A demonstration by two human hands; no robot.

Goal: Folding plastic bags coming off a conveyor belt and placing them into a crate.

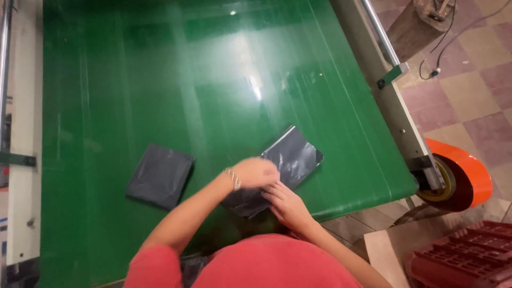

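Observation:
Two dark grey plastic bags lie on a green conveyor belt (pixel 160 80). The right bag (pixel 296 157) is partly folded, and both my hands are on its near end. My left hand (pixel 256 172), with a bracelet at the wrist, presses on the bag's middle, blurred by motion. My right hand (pixel 285 205) pinches the bag's lower edge near the belt's front edge. The other bag (pixel 160 175) lies flat and folded to the left, untouched. My red shirt fills the bottom of the view.
A grey metal frame rail (pixel 392 101) runs along the belt's right side, ending at an orange roller (pixel 461 181). A red plastic crate (pixel 469 258) stands on the checkered tile floor at bottom right. A white frame rail (pixel 24 133) borders the left side.

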